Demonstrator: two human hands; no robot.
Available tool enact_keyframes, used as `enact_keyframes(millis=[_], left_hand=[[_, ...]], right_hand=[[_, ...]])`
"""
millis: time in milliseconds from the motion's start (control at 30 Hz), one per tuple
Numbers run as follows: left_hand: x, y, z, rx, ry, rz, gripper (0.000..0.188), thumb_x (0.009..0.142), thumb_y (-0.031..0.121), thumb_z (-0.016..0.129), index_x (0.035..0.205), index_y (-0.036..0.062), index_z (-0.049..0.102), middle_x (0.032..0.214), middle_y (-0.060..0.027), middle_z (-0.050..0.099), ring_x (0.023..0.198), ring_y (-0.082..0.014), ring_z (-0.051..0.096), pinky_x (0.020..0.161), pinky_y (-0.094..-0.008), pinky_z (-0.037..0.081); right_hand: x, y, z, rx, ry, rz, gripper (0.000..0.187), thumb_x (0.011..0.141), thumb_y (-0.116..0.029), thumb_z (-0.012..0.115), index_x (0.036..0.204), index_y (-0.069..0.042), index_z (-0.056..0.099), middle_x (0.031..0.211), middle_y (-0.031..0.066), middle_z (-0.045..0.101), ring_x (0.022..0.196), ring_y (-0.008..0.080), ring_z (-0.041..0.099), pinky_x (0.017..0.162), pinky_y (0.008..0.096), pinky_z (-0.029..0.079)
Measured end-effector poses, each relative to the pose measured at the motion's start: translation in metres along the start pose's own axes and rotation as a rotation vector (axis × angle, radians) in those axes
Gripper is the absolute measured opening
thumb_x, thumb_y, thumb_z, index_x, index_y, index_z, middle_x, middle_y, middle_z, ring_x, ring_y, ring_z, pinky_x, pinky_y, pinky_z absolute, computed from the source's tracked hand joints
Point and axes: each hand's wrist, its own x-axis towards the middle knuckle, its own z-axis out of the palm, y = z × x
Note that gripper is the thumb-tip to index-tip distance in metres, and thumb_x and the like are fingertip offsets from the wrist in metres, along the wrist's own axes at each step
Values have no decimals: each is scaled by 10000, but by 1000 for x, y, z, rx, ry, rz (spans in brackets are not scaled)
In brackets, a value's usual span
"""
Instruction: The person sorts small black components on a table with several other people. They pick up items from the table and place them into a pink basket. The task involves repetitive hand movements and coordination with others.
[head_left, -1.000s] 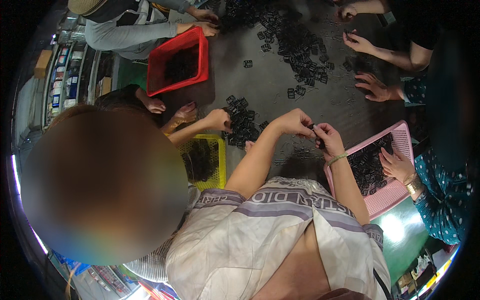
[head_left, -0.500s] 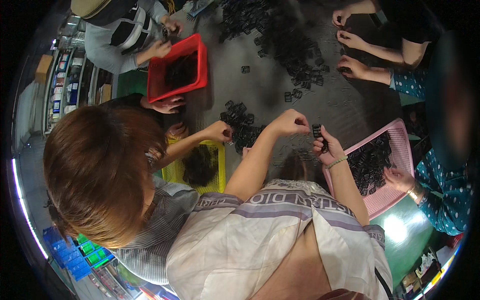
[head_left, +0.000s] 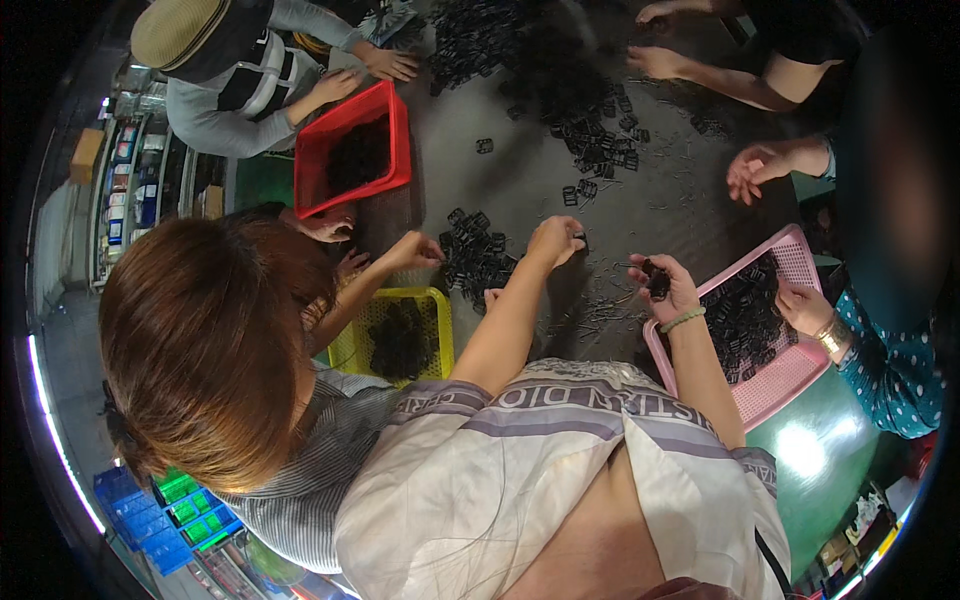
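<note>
A grey desk (head_left: 690, 210) is strewn with black clips (head_left: 603, 140) in a long heap at the far side; a smaller pile (head_left: 478, 255) is gathered near its left part, and thin metal pins (head_left: 600, 312) are scattered on the near part. By the edges, a red basket (head_left: 401, 140), a yellow basket (head_left: 445, 330) and a pink basket (head_left: 790, 385) are set, each partly filled with black pieces. Above the desk, a black clip (head_left: 657, 281) is held in the curled right hand (head_left: 672, 287). The left hand (head_left: 556, 242) is bent toward a dark piece (head_left: 582, 243) at its fingertips; whether it is pinched cannot be told. Stocked shelves (head_left: 125, 165), blue bins (head_left: 150, 520) and a shiny green floor (head_left: 815, 480) are seen beyond.
</note>
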Motion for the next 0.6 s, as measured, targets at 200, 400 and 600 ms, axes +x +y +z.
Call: enact_keyframes(millis=[200, 400, 600], left_hand=[[-9, -14, 36, 171, 184, 85, 311, 672, 139, 736, 957, 85, 626, 902, -113, 594, 917, -320, 564, 751, -393, 461], [-10, -1, 11, -671, -271, 14, 179, 759, 158, 699, 858, 18, 648, 740, -37, 642, 649, -116, 554, 591, -239, 434], [-40, 58, -31, -484, -604, 256, 229, 769, 174, 678, 941, 24, 657, 733, -9, 623, 631, -63, 516, 567, -216, 417]], right_hand=[[-3, 3, -8, -89, -17, -88, 83, 777, -147, 575, 810, -86, 531, 729, 49, 577, 617, 157, 568, 432, 234, 403], [-5, 10, -6, -401, 21, -124, 152, 826, -246, 589, 848, -98, 560, 642, -4, 525, 494, 102, 502, 408, 214, 363], [-11, 11, 18, -272, 9, -3, 211, 840, -294, 584, 909, -94, 594, 662, 2, 546, 515, 113, 515, 419, 215, 366]])
